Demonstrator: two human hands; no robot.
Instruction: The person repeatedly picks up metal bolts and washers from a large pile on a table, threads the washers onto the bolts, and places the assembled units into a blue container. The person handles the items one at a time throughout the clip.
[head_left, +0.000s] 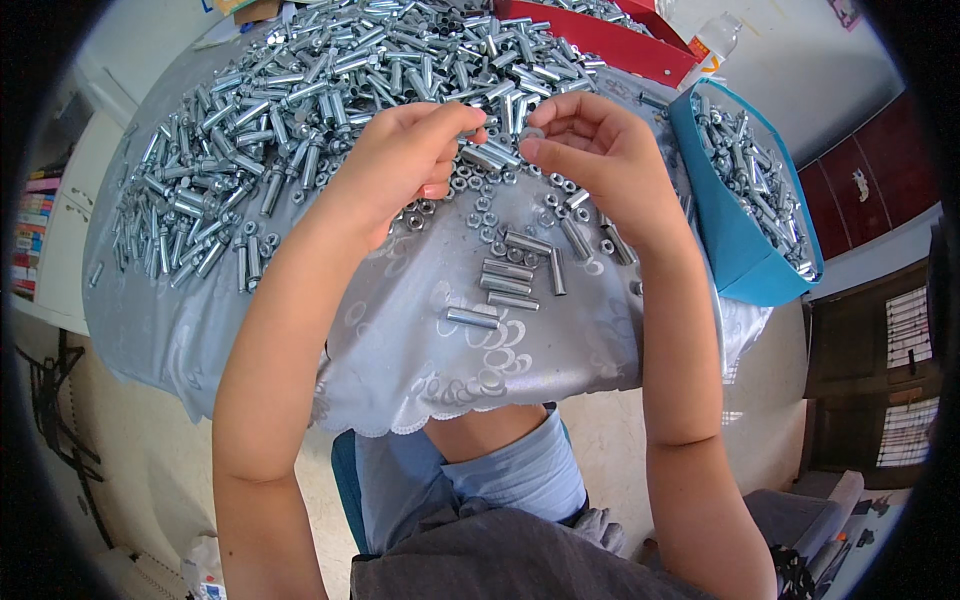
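My left hand (pixel 415 150) is raised over the near side of a heap of metal sleeve anchors (pixel 390 60), its thumb and fingers closed together. Whatever sits between its fingertips is hidden. Across from it, my right hand (pixel 605 150) pinches a small round washer (pixel 533 133) between thumb and fingers. The two hands are apart, fingertips facing each other. Beneath them lie loose hex nuts (pixel 483 204) and shiny metal sleeves (pixel 530 243). Closer to me, several sleeves rest on the cloth, one of them a single sleeve (pixel 472 318) near the table's edge.
A silvery patterned tablecloth (pixel 400 340) covers the table. At the right edge stands a blue bin (pixel 745 250) full of assembled anchors. A red box (pixel 610 45) holding more metal parts is at the back right, beside a clear plastic bottle (pixel 718 38).
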